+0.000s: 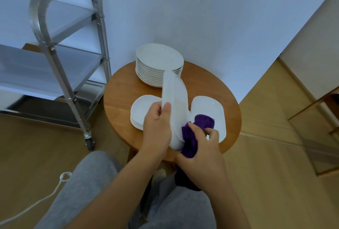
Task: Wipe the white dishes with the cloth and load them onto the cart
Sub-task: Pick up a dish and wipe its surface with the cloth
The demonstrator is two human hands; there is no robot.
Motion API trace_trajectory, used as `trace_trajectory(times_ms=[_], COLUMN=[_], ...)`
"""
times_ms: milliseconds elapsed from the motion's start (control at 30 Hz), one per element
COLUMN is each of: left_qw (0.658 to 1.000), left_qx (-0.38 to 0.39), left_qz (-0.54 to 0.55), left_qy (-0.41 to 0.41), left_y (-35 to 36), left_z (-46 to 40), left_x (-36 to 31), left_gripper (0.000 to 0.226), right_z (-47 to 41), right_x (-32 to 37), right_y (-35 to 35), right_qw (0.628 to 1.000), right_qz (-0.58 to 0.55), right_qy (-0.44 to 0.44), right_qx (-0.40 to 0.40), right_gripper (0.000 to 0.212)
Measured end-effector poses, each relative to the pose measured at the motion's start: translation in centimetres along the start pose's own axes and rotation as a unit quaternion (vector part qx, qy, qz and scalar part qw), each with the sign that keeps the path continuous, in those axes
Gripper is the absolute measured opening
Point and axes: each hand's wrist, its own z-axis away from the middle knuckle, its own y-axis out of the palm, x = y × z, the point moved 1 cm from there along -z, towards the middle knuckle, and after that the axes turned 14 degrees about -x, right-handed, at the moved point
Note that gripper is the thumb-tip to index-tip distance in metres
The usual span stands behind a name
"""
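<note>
My left hand (156,124) grips a white oblong dish (177,100) on edge, nearly upright, above the round wooden table (121,98). My right hand (203,148) holds a bunched purple cloth (196,129) against the dish's right face near its lower end. A tall stack of round white plates (158,63) stands at the table's back. A low stack of oblong dishes (140,109) lies to the left of the held dish, and another oblong dish (209,107) lies to the right. The metal cart (60,60) stands at the left with bare shelves.
A white wall rises behind the table. A wooden cabinet edge (311,85) runs along the right. A white cable (36,203) trails over the wooden floor at lower left. My grey-trousered knees fill the bottom of the view.
</note>
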Motion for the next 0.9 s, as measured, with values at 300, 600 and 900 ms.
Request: trace_trajectory(times_ms=[300, 600, 900], left_qw=[0.960, 0.911, 0.916], left_qx=[0.195, 0.174, 0.224], left_qz=[-0.167, -0.330, -0.332], left_qy=[0.114, 0.176, 0.017], left_y=[4.9, 3.9, 7.5], left_z=[2.4, 3.1, 1.3], left_x=[1.2, 6.8, 8.9], left_gripper=[0.021, 0.030, 0.028], right_z=[0.0, -0.7, -1.6], right_x=[-1.9, -8.2, -10.6], right_y=[-0.4, -0.1, 1.2], right_qw=[0.985, 0.833, 0.817], right_qz=[0.030, -0.312, -0.314], right_qy=[0.041, 0.415, 0.458], right_qx=[-0.164, -0.192, -0.158], right_gripper=[0.022, 0.024, 0.024])
